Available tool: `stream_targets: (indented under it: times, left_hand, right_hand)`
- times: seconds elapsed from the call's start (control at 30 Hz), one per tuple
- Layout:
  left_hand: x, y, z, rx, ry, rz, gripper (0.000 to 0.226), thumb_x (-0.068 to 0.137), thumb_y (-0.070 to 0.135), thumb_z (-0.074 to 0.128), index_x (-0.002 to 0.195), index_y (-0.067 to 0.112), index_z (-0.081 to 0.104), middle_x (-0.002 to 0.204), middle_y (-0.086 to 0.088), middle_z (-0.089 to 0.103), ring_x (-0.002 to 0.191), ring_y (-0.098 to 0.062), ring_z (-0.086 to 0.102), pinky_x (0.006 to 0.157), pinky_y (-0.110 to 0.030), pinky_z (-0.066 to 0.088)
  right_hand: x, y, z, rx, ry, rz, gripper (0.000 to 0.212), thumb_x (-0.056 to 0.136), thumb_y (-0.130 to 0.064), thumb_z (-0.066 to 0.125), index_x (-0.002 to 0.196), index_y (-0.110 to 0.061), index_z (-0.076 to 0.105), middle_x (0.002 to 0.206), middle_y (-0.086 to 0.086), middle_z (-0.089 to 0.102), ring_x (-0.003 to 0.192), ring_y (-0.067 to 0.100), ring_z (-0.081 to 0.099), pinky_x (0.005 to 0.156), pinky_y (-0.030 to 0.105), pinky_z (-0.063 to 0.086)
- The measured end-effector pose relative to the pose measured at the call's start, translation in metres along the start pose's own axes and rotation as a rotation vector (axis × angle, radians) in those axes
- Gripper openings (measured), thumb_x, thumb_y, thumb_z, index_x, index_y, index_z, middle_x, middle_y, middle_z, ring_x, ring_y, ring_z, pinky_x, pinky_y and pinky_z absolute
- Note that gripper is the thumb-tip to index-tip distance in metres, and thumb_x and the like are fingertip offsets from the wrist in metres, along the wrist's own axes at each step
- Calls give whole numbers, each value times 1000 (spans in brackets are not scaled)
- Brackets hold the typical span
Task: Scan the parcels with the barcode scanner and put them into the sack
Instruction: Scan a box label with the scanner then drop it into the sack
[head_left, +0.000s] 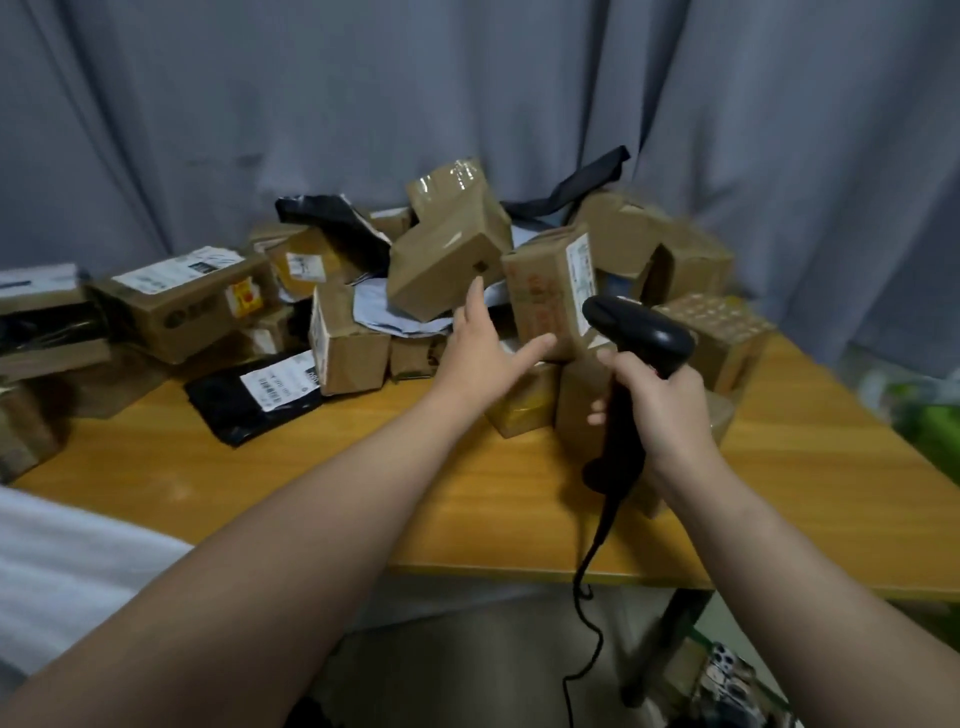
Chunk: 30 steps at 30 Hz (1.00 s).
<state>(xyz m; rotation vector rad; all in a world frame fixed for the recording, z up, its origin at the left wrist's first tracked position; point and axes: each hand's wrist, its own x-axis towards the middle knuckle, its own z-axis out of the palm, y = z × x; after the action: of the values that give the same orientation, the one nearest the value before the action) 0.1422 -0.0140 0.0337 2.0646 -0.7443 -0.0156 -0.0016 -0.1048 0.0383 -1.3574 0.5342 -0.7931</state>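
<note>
Left hand (483, 345) outstretched, fingers spread straight, tips at lower edge of tilted box (447, 249); contact unclear. Right hand (662, 410) clamped round scanner (644, 327) handle, held upright. Parcels (348, 343) heaped on table (363, 493).

Grey pleated curtain (208, 104) spans the rear; light wooden desk (156, 467) with one dark leg (667, 639) stands before it, above a grey floor (467, 660).

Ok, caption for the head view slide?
Right hand grips the barcode scanner; open left hand reaches toward the parcels piled on the wooden table.
</note>
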Motion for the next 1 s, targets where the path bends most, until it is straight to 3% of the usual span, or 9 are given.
stream_targets:
  times: [0.13,0.23,0.37,0.5,0.67,0.8,0.9,0.93,1.0]
  left_hand:
    - [29,15,36,-131,52,-165,121,67,62,75,151,11,5,154,-12,26,140,-30,29,112,-48,32]
    - [41,22,50,-158,105,-180,104,70,56,77,141,9,19,145,-12,39,132,-29,40,105,-42,39]
    - [40,22,49,-213,129,-97,71,79,38,75,129,14,31,131,-4,53,120,-22,53,94,-30,45]
    - [23,10,28,-353,163,-21,65,74,41,77,118,22,33,114,4,61,106,-15,62,92,-41,53]
    - [-20,-21,-8,-472,147,-47,80,79,30,76,132,28,16,111,4,54,105,-10,59,98,-44,49]
    - [-61,-46,-35,-503,108,-10,104,85,11,71,149,38,-6,117,15,47,117,-7,50,97,-42,49]
    - [-88,-63,-51,-488,78,-6,95,83,9,72,146,41,8,122,11,45,122,-8,45,86,-35,56]
    - [-97,-67,-55,-469,77,-20,85,84,10,72,142,39,17,120,5,46,118,-5,49,81,-30,57]
    - [-112,-72,-62,-453,104,-60,59,87,10,68,130,26,30,108,3,48,94,14,56,70,-17,54]
  right_hand:
    - [12,6,-8,9,30,60,6,86,-16,69,87,-13,65,62,-1,63,49,16,59,56,35,56]
    - [18,10,-11,19,29,82,7,86,-17,69,84,-12,64,47,-6,60,47,16,58,58,36,55]
    - [20,12,-14,28,11,85,10,86,-17,70,82,-11,63,45,-5,56,47,16,58,56,34,54]
    - [18,12,-14,33,-22,76,10,86,-19,70,90,-11,64,55,-3,59,51,15,59,55,30,54]
    - [5,14,-5,61,-116,57,4,86,-14,69,87,-14,65,70,-2,61,67,15,61,58,30,54]
    - [-13,21,11,85,-186,63,13,83,-15,73,92,-23,68,88,-4,71,94,22,66,85,41,56]
    - [-33,27,26,132,-252,120,20,83,-18,73,99,-27,66,100,-2,73,101,19,67,89,39,55]
    - [-40,30,31,159,-270,145,19,84,-18,72,101,-26,66,98,-3,73,97,15,68,85,35,56]
    - [-54,35,39,165,-285,163,20,85,-19,71,104,-21,66,90,-6,74,84,8,70,70,22,55]
